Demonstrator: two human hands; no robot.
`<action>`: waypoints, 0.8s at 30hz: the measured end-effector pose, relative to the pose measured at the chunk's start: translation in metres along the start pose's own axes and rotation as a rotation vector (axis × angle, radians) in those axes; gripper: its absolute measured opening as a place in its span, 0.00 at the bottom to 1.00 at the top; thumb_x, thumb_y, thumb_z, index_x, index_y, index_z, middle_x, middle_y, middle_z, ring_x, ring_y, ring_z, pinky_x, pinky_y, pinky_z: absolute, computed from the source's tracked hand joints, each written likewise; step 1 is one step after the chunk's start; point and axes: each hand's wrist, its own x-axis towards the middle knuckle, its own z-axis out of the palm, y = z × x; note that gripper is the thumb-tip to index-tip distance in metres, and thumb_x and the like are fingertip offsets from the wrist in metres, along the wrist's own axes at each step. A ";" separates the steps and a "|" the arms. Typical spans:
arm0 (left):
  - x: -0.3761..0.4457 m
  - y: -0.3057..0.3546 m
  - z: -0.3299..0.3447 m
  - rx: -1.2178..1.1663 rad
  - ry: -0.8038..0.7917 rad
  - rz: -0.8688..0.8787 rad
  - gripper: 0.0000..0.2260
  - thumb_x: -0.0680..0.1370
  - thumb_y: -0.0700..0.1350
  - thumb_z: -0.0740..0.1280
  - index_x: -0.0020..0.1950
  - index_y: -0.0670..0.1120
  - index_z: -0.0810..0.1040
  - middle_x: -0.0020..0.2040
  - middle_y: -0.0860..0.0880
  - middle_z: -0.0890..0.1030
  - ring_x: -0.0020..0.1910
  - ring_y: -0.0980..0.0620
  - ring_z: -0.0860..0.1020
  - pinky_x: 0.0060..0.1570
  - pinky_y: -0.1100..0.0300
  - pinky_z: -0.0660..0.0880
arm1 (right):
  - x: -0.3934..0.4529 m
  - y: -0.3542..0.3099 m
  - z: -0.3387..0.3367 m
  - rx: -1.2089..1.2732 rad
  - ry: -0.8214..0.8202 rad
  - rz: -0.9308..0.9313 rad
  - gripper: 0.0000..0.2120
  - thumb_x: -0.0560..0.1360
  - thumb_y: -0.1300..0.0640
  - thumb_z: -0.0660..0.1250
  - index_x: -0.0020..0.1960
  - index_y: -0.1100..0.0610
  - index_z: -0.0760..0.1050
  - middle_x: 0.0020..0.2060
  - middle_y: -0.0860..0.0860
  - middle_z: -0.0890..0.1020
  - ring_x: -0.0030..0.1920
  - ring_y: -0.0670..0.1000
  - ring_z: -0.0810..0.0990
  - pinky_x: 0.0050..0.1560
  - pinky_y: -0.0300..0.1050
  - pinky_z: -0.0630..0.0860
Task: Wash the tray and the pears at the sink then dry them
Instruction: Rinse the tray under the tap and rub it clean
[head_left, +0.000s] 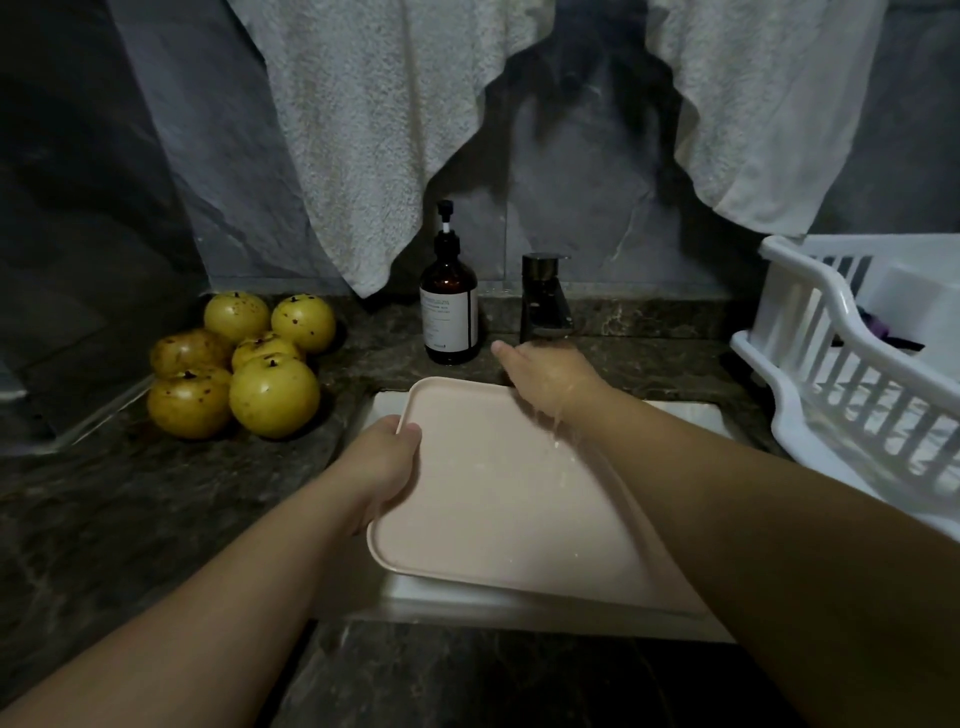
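Note:
A pale pink rectangular tray (498, 499) lies tilted over the white sink (696, 413). My left hand (382, 465) grips its left edge, thumb on top of the rim. My right hand (545, 376) is held flat under the dark faucet (543, 299), fingers stretched out to the left, and water runs off it onto the tray. Several yellow pears (244, 364) with brown spots sit in a pile on the dark counter at the left, apart from both hands.
A brown pump soap bottle (449, 312) stands left of the faucet. A white slatted drying rack (852, 358) fills the right side. Two pale towels (363, 130) hang on the wall behind. Dark marbled counter (156, 519) surrounds the sink.

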 end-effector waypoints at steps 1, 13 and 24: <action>0.000 0.000 0.000 0.003 0.001 0.002 0.16 0.87 0.50 0.57 0.71 0.46 0.76 0.63 0.44 0.82 0.61 0.44 0.79 0.65 0.51 0.73 | -0.001 0.001 0.000 0.000 -0.014 -0.014 0.26 0.85 0.39 0.46 0.42 0.52 0.74 0.37 0.52 0.78 0.43 0.55 0.80 0.47 0.49 0.71; 0.004 -0.001 0.003 -0.077 0.012 -0.032 0.15 0.87 0.50 0.58 0.69 0.45 0.76 0.60 0.43 0.82 0.58 0.43 0.80 0.65 0.49 0.75 | -0.016 -0.003 0.005 1.205 -0.098 0.418 0.08 0.85 0.56 0.59 0.49 0.55 0.73 0.32 0.51 0.78 0.27 0.48 0.73 0.25 0.39 0.68; 0.001 0.005 0.000 -0.052 -0.012 -0.058 0.17 0.88 0.50 0.57 0.72 0.45 0.75 0.64 0.42 0.80 0.62 0.42 0.79 0.69 0.47 0.72 | -0.051 0.039 -0.017 0.053 0.045 0.225 0.18 0.80 0.56 0.63 0.68 0.47 0.75 0.63 0.54 0.74 0.59 0.58 0.78 0.59 0.47 0.73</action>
